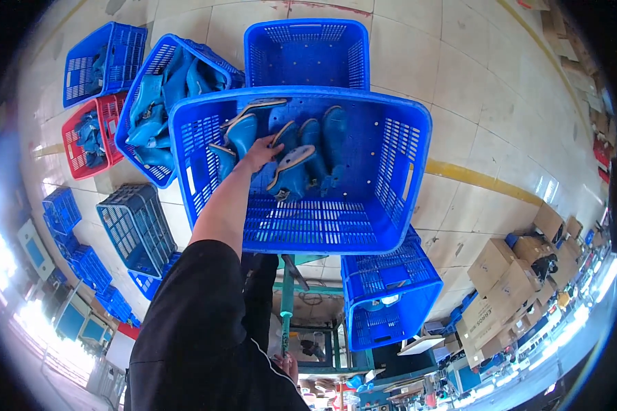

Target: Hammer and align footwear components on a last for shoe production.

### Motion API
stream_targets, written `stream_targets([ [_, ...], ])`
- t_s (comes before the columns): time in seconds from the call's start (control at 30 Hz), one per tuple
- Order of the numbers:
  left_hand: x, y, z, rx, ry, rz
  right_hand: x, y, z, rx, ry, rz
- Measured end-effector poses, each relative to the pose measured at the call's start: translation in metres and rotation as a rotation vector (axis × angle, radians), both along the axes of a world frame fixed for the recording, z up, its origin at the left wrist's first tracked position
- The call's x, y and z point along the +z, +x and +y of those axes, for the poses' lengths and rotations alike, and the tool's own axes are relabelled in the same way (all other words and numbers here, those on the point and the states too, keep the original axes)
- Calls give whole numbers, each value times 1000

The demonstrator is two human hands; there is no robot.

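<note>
My left hand (259, 153) reaches into a large blue plastic crate (301, 96), its fingers closed on the upper edge of a blue rubber boot (287, 137). Around it lie several more blue boots with pale rims, among them a long boot (334, 133) to the right and a shorter boot (291, 179) nearer me. The boots fill the left and middle of the crate. Low in the picture, my right hand (288, 367) is at the lower end of a teal bar (286, 308), with fingers that look wrapped round it; my dark sleeve partly hides this hand.
Behind stands another blue crate (307, 61). A blue crate of boots (175, 89), a red crate (92, 137) and a dark crate (137, 226) are at left. Another blue crate (391, 294) stands near right. Cardboard boxes (504, 288) are stacked farther right.
</note>
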State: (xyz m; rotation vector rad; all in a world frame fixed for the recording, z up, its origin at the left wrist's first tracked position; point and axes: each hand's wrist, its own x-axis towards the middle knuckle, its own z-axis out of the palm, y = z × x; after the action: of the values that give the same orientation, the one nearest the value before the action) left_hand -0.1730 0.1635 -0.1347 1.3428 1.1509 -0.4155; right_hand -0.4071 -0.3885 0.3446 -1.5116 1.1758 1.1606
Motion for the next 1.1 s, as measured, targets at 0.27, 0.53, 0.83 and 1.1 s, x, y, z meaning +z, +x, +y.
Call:
stream_targets([
  [0.27,-18,49,-88,167,209,96,2,46,-6,43,-74,-41],
  [0.53,41,11,-69,-77,93,137,11,64,12,9,-57,-146],
  [0.83,67,25,-83,-148,360,398,0,61,23,6,23,-110],
  [1.1,59,40,-68,-138,263,518,5,68,19,88,-26,-139],
])
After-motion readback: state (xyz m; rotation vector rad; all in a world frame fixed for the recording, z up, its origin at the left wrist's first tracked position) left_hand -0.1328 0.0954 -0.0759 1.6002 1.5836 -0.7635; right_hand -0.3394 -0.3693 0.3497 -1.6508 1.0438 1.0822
